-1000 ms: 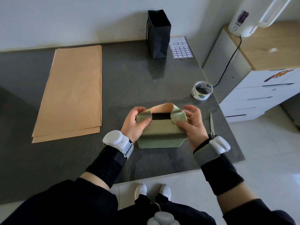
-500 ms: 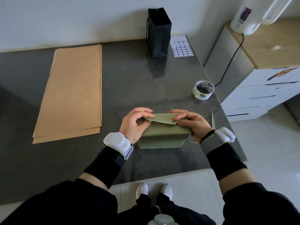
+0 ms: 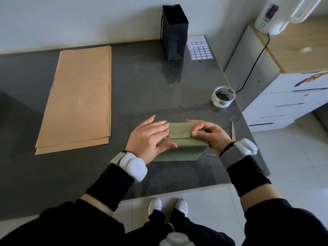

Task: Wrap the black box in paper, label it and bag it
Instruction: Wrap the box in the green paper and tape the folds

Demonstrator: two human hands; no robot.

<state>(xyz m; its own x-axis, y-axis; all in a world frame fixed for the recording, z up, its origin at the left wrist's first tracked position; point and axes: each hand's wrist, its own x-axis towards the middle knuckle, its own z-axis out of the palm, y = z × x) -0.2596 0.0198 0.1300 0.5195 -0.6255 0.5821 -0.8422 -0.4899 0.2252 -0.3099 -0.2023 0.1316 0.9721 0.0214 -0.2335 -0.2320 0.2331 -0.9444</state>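
Grey countertop (image 3: 142, 89), white wall (image 3: 71, 18), drawers (image 3: 284, 103) (white)

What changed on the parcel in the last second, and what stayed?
The open end is closed: the green paper is folded over the top, hiding the black box. The left hand flattened onto it; the right hand grips it. Tape roll, bag, label sheet unmoved.

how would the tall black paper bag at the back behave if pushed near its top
The tall black paper bag stands upright on a narrow base, so it would probably tip. Its thin walls likely flex rather than resist. On the glossy dark grey counter, a low push may just slide it.
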